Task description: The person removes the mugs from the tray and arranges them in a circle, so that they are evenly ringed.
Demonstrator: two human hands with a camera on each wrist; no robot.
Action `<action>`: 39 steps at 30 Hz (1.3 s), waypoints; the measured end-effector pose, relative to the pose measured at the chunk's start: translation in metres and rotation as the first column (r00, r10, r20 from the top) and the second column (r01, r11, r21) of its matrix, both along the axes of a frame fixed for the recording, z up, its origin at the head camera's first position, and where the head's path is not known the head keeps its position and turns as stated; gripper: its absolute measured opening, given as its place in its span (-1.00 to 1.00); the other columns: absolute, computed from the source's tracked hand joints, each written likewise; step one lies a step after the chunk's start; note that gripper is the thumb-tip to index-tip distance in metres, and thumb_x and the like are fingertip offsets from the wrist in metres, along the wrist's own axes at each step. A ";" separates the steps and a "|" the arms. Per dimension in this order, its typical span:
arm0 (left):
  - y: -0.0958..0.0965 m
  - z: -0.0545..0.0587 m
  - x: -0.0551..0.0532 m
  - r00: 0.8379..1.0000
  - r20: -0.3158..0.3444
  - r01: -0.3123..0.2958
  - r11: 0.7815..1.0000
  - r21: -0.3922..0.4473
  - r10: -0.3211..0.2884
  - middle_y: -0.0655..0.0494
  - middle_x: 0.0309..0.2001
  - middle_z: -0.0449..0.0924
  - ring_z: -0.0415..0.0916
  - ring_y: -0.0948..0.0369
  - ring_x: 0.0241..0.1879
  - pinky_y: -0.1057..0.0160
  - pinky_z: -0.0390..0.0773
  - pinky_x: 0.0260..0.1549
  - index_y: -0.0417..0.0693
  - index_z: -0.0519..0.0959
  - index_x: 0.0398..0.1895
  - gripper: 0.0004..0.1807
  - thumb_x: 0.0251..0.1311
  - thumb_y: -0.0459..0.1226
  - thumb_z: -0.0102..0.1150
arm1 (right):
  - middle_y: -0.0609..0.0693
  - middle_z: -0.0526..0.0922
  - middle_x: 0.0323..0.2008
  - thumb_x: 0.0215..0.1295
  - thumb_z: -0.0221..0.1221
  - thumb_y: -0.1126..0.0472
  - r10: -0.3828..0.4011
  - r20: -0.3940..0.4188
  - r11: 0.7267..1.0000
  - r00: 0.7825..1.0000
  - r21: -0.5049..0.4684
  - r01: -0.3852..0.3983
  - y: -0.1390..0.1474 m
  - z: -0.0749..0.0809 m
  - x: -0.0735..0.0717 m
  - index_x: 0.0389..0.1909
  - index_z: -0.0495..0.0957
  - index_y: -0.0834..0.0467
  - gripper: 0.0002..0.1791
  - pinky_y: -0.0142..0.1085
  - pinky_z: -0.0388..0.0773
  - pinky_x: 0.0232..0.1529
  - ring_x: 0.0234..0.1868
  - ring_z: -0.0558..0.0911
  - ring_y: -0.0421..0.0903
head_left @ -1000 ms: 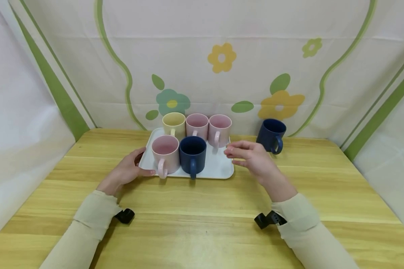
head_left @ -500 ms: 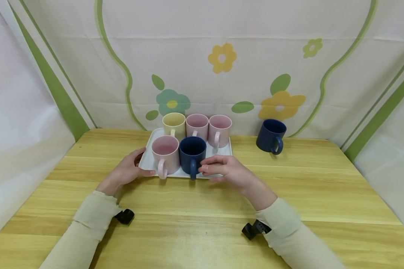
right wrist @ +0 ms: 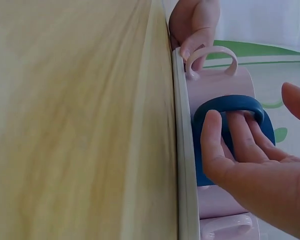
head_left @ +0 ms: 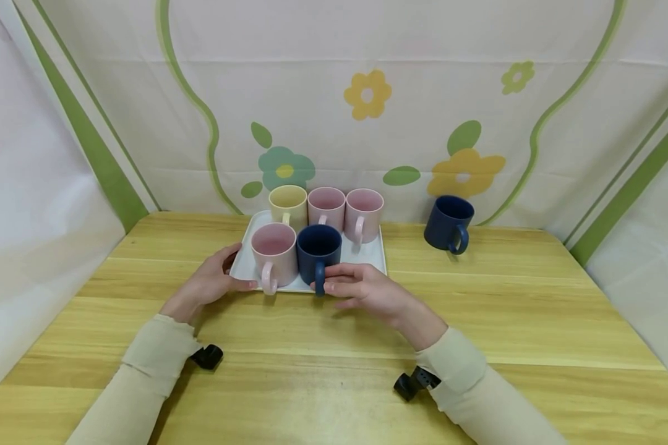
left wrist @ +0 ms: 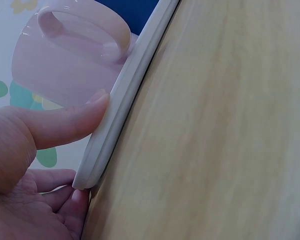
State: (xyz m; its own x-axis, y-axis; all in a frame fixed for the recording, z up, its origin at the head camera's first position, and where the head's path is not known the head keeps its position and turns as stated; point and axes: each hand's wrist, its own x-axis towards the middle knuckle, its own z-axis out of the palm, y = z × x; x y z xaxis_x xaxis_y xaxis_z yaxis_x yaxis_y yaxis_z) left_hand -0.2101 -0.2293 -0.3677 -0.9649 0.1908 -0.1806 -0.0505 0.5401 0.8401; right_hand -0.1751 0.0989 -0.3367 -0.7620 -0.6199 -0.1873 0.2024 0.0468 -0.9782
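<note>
My left hand [head_left: 208, 282] holds the near-left corner of a white tray [head_left: 364, 254], thumb on the front rim and fingers at the side. In the left wrist view, fingertips curl against that corner. My right hand [head_left: 375, 293] is at the handle of a navy mug [head_left: 319, 247] in the tray's front row. The right wrist view shows fingers [right wrist: 245, 140] reaching through this handle, one finger outside it, the thumb apart. A pink mug [head_left: 274, 250] stands left of it. Behind are a yellow mug [head_left: 288, 207] and two pink mugs, one at the right end [head_left: 364, 213].
A second navy mug [head_left: 448, 222] stands off the tray on the wooden table [head_left: 289, 383], toward the back right, handle facing right and forward. A white curtain [head_left: 289, 93] with printed flowers hangs behind the table.
My right hand has moved left and toward me, from beside the tray's right edge to the front navy mug's handle. The left hand, tray and mugs have stayed put.
</note>
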 end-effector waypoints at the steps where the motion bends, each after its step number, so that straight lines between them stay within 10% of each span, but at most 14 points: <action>1: 0.000 0.000 0.000 1.000 -0.004 0.001 1.000 -0.001 -0.001 -0.30 0.51 0.05 0.11 -0.20 0.43 -0.21 0.14 0.41 -0.19 -0.12 0.58 0.18 0.02 -0.21 0.49 | 0.28 0.50 0.29 0.44 0.10 0.24 0.011 0.001 1.000 1.000 -0.009 -0.011 0.000 0.000 0.000 0.34 0.29 0.34 -0.48 0.15 0.37 0.31 0.19 0.56 -0.11; 18: 0.000 0.000 0.000 1.000 -0.025 0.010 1.000 -0.010 -0.011 -0.30 0.49 0.10 0.16 -0.19 0.40 -0.21 0.17 0.39 -0.20 -0.08 0.57 0.18 0.00 -0.19 0.51 | 0.00 0.68 -0.29 0.45 0.12 0.18 -0.162 0.090 0.984 0.983 -0.054 0.168 0.005 0.001 -0.003 0.12 0.45 0.48 -0.56 0.11 0.41 0.30 -0.06 0.65 -0.07; 39: 0.000 0.001 0.000 1.000 -0.012 0.008 1.000 -0.023 -0.008 -0.30 0.51 0.06 0.12 -0.20 0.42 -0.22 0.15 0.40 -0.19 -0.11 0.58 0.19 0.01 -0.19 0.50 | -0.03 0.62 -0.48 0.46 0.10 0.14 -0.209 0.167 0.977 0.964 -0.004 0.213 0.011 0.000 -0.011 -0.27 0.63 0.28 -0.73 -0.20 0.59 -0.08 -0.44 0.52 -0.14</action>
